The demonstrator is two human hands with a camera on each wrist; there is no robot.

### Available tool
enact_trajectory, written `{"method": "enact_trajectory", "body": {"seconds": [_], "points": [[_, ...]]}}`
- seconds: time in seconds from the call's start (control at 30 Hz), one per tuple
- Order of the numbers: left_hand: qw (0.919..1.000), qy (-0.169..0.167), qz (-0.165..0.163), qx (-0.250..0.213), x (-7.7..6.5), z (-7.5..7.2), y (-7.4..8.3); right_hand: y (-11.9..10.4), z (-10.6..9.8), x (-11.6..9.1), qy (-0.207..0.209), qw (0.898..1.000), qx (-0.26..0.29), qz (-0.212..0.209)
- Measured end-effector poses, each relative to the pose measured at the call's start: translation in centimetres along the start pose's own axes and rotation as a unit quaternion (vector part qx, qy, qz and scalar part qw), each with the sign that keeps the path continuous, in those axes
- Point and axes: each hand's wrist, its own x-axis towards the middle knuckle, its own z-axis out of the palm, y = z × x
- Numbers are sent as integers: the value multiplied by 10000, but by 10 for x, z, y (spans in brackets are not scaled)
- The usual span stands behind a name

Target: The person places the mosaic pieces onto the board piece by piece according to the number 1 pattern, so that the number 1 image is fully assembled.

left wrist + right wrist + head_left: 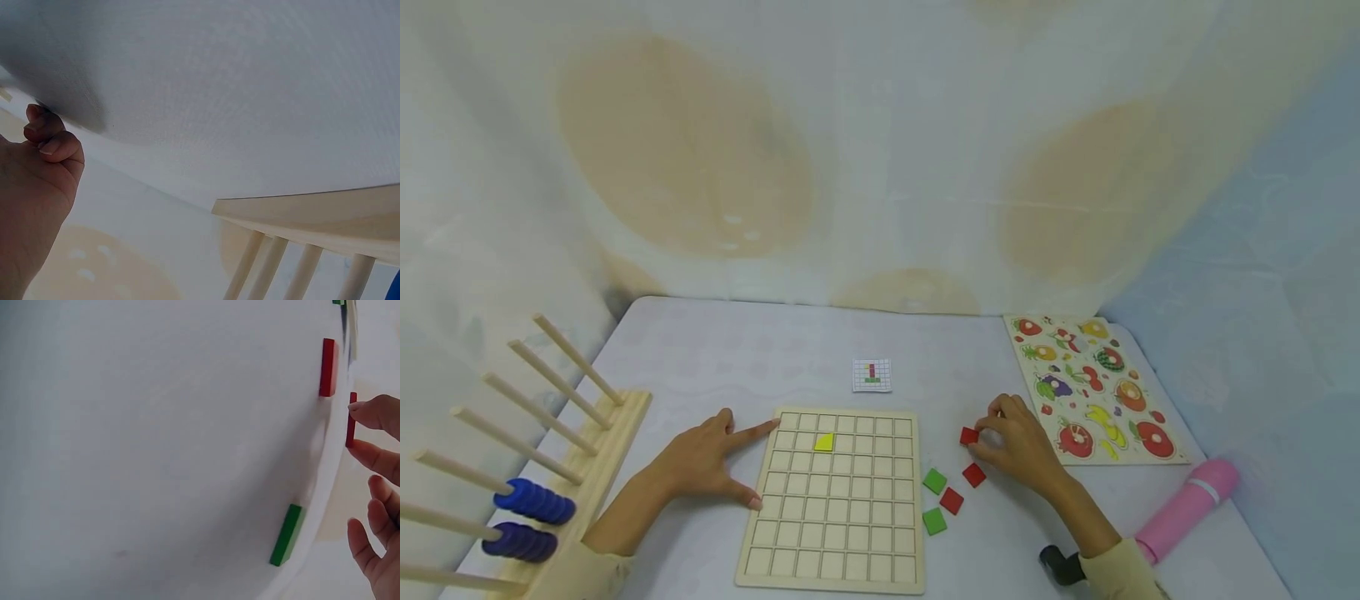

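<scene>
Right hand [1018,446]: thumb and forefinger closed to a narrow gap, pinching one red tile [968,436] by its edges; the other fingers are bent and hold nothing.
Held tile position: off the right edge of the grid board [830,580], nearer that board's far right corner than its near one.
Left hand [703,458]: forefinger and thumb extended and spread wide, nothing gripped; forefinger tip at the far left corner of the grid board, thumb tip at its left edge. Remaining fingers fold inward.
Grid board: flat at the middle of the table's near edge; one yellow piece [823,442] sits in the second row from the far edge, third column from the left.
Loose tiles: two red tiles [952,501] and two green tiles [935,522], near the grid board's right edge.
Pattern card [872,385]: beyond the grid board's far edge.
Fruit board [1131,450]: at the table [760,346]'s far right corner.
Pink cylinder [1180,517]: along the right edge.
Peg rack [625,417]: along the left edge, bearing blue rings [538,500].
</scene>
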Motion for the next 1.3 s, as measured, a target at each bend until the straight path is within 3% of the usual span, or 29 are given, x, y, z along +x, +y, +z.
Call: {"method": "enact_trajectory", "body": {"seconds": [0.57,1.3], "points": [[10000,19,15,-65,-1,1,0,-40,-2,23,-169,9992,139,-323],[9999,29,31,-121,0,-1,1,-101,23,59,-680,9933,213,-912]]}}
